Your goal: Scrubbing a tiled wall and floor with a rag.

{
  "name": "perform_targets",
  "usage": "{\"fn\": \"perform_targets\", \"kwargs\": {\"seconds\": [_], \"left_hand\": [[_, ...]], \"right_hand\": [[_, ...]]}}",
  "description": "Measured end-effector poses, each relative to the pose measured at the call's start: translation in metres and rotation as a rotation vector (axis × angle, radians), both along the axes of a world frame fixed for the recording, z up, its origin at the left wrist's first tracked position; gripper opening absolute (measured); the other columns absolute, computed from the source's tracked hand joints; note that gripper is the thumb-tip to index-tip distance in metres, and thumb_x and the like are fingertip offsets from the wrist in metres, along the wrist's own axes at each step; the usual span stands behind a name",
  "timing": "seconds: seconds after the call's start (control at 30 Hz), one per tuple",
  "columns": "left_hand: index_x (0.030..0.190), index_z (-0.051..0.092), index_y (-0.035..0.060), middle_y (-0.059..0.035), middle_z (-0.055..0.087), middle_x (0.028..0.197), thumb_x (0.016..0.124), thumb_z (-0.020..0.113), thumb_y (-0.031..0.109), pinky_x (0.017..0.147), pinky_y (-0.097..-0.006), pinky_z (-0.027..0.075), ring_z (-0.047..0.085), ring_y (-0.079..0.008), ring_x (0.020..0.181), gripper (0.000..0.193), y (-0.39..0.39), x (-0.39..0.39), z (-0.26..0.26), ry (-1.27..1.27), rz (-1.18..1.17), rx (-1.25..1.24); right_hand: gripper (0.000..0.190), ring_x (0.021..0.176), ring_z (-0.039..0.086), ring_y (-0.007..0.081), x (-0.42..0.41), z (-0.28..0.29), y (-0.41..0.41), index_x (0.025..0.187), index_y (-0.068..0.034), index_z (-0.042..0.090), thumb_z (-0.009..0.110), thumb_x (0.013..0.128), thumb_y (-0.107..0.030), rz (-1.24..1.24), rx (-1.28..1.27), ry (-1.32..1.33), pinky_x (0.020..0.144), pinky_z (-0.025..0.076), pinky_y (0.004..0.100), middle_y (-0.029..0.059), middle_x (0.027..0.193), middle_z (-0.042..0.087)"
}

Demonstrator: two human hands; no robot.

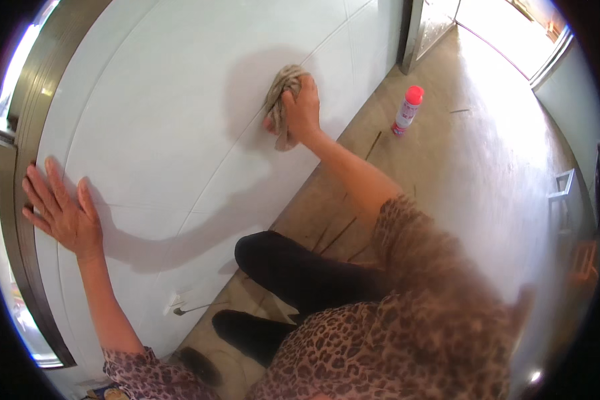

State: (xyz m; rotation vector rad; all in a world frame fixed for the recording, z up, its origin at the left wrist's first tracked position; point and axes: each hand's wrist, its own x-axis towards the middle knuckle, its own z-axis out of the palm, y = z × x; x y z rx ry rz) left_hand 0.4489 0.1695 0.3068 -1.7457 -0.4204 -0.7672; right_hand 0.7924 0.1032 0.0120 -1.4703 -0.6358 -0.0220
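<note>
My right hand (304,107) grips a bunched, greyish-brown cloth (280,102) and presses it against the white tiled wall (150,115), over a joint line. Off to the left, my left hand (70,212) lies with spread fingers on the wall, its fingertips at the metal window frame (24,200). It holds nothing. A spray can (407,112) with a red cap stands on the floor, right of my right hand and apart from it.
A door (432,30) stands open at the upper right, with bright light on the floor (430,165). Low on the wall is an outlet (174,302) with a plug and cord. A small metal-framed stool (562,184) and an orange item (586,260) are at the far right.
</note>
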Motion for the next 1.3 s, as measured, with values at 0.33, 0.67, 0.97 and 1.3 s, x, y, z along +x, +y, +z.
{"fn": "perform_targets", "kwargs": {"seconds": [0.33,0.67,0.97,1.3], "left_hand": [[0.15,0.037,0.0188,-0.0067,0.032,0.157,0.101,0.038,0.05,0.118,-0.0497,0.012,0.027,-0.0258,0.146,0.058,0.001,0.007,0.0,0.038,0.002,0.06],[0.152,0.032,0.0196,-0.0068,0.025,0.159,0.102,0.036,0.049,0.119,-0.052,0.011,0.021,-0.026,0.148,0.058,-0.002,0.011,-0.001,0.033,0.082,0.047],[0.153,0.03,0.0152,-0.0092,0.021,0.16,0.102,0.031,0.051,0.117,-0.0531,0.014,0.02,-0.0287,0.148,0.062,0.002,0.008,-0.001,0.046,0.164,0.107],[0.153,0.028,0.0141,-0.01,0.021,0.16,0.102,0.027,0.053,0.118,-0.053,0.013,0.019,-0.0295,0.148,0.064,0.003,0.011,-0.003,0.072,0.169,0.133]], "right_hand": [[0.033,0.103,0.053,0.0417,0.064,0.008,0.024,0.114,-0.001,0.048,0.057,0.085,-0.013,-0.179,-0.041,0.277,0.091,0.043,0.0487,0.024,0.105,0.055],[0.038,0.103,0.05,0.0444,-0.021,0.001,0.006,0.115,-0.001,0.043,0.06,0.082,-0.012,0.091,-0.072,0.101,0.089,0.044,0.0506,0.0256,0.111,0.048],[0.035,0.114,0.05,0.0446,0.204,0.023,0.016,0.12,0.0,0.049,0.054,0.085,-0.005,-0.175,-0.029,0.295,0.094,0.048,0.0469,0.0273,0.128,0.045],[0.042,0.095,0.058,0.0461,0.162,0.009,0.022,0.121,-0.003,0.052,0.057,0.079,-0.006,-0.254,-0.147,0.01,0.077,0.051,0.0512,0.0318,0.114,0.052]]}}
